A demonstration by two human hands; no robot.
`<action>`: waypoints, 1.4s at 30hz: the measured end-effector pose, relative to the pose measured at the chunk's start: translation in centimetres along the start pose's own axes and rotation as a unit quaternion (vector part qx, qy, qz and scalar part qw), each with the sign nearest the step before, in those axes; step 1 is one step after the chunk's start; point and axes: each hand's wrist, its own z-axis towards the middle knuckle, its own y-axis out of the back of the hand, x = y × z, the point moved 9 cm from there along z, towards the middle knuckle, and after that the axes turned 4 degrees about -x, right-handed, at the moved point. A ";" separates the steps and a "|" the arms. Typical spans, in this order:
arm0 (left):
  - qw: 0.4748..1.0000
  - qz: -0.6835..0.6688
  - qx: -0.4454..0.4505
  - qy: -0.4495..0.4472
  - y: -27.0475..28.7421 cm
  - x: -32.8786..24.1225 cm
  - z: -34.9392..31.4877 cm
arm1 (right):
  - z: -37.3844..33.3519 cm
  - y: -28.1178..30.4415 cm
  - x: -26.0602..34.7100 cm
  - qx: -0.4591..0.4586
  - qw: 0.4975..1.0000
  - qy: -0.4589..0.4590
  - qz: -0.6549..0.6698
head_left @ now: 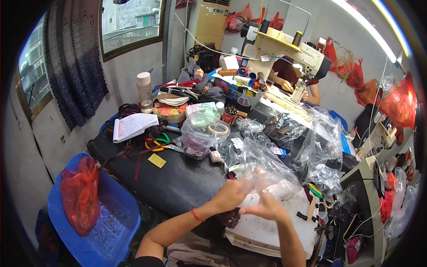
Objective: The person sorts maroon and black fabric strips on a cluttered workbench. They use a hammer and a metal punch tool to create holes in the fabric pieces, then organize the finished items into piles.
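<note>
Over the near edge of the table, my left hand [229, 195] is closed on the edge of a clear plastic bag [262, 155]. The bag spreads up and away from me, crumpled and see-through. Beside it, my right hand [267, 208] has its thumb stretched apart from its fingers; the fingertips are against the plastic and partly hidden by it. Under both hands lies a white board [258, 231]. A dark red piece [230, 218] hangs below my left hand, too hidden to name.
Left of the bag are a clear tub [195, 138], orange-handled scissors [155, 144], a yellow card [156, 160] and a notebook [133, 127]. A blue bin [120, 222] holds a red bag [80, 196]. Another person's hand [287, 84] is at the sewing machine [289, 53].
</note>
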 end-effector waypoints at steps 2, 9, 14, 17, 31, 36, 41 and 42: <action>0.999 -0.039 -0.004 0.029 0.7 -0.4 0.6 | -0.2 0.0 -0.7 -0.044 0.996 0.005 0.080; 0.969 0.043 0.241 0.032 -4.9 -1.4 -3.4 | 0.1 3.2 -0.2 -0.191 0.898 -0.096 0.383; 0.924 0.291 -0.027 -0.248 -0.3 -7.6 -3.6 | -3.3 9.8 -1.7 -0.292 0.736 0.007 0.611; 0.927 0.370 0.059 0.029 2.7 -2.1 0.1 | -4.4 9.7 -2.4 -0.476 0.822 -0.067 0.305; 0.933 -0.158 0.161 0.281 -1.2 -0.3 -0.3 | -3.1 3.6 -1.4 -0.254 0.964 -0.055 0.051; 0.911 -0.369 -0.052 0.180 -1.2 0.0 0.8 | -4.4 1.2 4.6 -0.390 0.912 0.100 -0.078; 0.805 -0.489 -0.239 0.235 -5.0 2.7 -2.0 | -5.4 1.7 1.7 -0.407 0.886 0.042 -0.217; 0.821 -0.459 -0.266 0.211 -5.2 2.7 -2.3 | -5.6 1.9 2.0 -0.426 0.868 0.059 -0.248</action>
